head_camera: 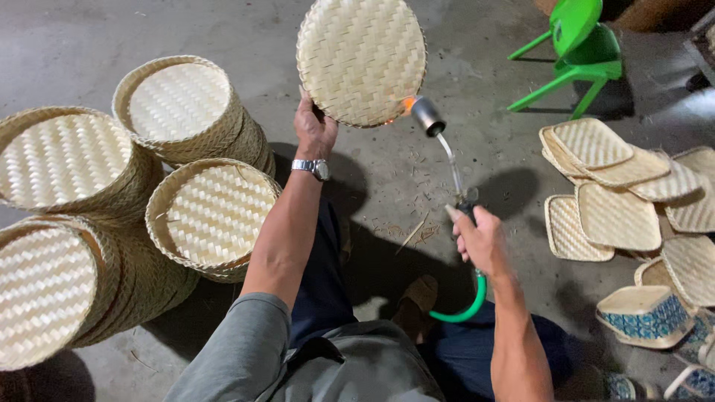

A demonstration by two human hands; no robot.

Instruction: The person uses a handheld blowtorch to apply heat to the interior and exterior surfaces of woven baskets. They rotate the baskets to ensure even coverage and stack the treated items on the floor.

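My left hand, with a metal watch on the wrist, holds up a round woven bamboo lid by its lower edge. My right hand grips the handle of a gas torch fed by a green hose. The torch's metal nozzle points at the lid's lower right rim, where a small orange flame touches the weave.
Stacks of round woven baskets stand at my left on the concrete floor. Flat square woven lids and a blue-patterned box lie at the right. A green plastic chair stands at the far right. My knees and a sandal are below.
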